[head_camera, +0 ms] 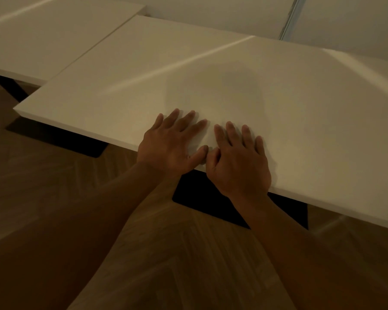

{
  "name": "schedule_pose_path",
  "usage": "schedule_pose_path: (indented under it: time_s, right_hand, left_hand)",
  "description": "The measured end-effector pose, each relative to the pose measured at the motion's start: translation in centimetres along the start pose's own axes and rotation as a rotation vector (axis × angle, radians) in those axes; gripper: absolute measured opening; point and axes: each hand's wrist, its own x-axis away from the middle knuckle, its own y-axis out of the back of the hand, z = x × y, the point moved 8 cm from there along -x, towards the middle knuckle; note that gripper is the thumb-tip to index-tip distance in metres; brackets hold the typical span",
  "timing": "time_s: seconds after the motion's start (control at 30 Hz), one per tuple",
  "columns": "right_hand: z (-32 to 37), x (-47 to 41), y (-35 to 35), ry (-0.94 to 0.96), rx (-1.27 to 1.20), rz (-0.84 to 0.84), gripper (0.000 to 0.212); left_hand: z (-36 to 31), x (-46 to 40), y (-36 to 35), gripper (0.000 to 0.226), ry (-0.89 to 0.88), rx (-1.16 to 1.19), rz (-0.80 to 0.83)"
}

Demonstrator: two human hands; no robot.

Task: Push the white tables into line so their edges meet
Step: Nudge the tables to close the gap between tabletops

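White tables filled the upper part of the head view, and the nearer table (233,70) lay directly under both hands, its long front edge running from far left of the hands down to the lower right past the right wrist. Flat on that top, close to the front edge, rested the left hand (166,144), palm down with its fingers (189,120) spread wide and pointing away from the person, gripping nothing. Just beside it lay the right hand (238,162), also palm down and spread open on the surface, holding nothing, its heel lapping over the table's front edge. Both thumbs met (or very nearly met; the dim light made contact hard to judge) in the small gap between the hands. Beyond the fingertips a soft shadow darkened the tabletop. Far off to the upper left of the left hand stood a second table (49,34), its side edge running along the nearer table's side edge with only a thin dark seam between them; its front edge sat farther from the person than the nearer table's front corner, so the two fronts were out of line. Under the nearer table, below the wrists, showed a black base (202,195), and another dark base (61,139) lay to the left of the left forearm. Wooden floor (43,198) spread beneath both forearms.
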Motion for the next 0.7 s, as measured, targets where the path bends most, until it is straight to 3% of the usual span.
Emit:
schedule_pose_path:
  time_s: [0.5,0.6,0.7]
  right_hand:
    - [0.8,0.3,0.0,-0.114,0.057,0.055,0.069]
    - [3.5,0.2,-0.5,-0.124,0.061,0.075,0.068]
    - [8.8,-0.5,-1.3,-0.007,0.032,0.090,0.065]
  left_hand:
    - [-0.1,-0.3,-0.5,0.071,-0.057,0.021,0.058]
    - [1.8,0.3,0.5,0.060,-0.082,0.049,0.028]
    - [6.6,1.8,1.5,0.056,-0.087,0.042,-0.029]
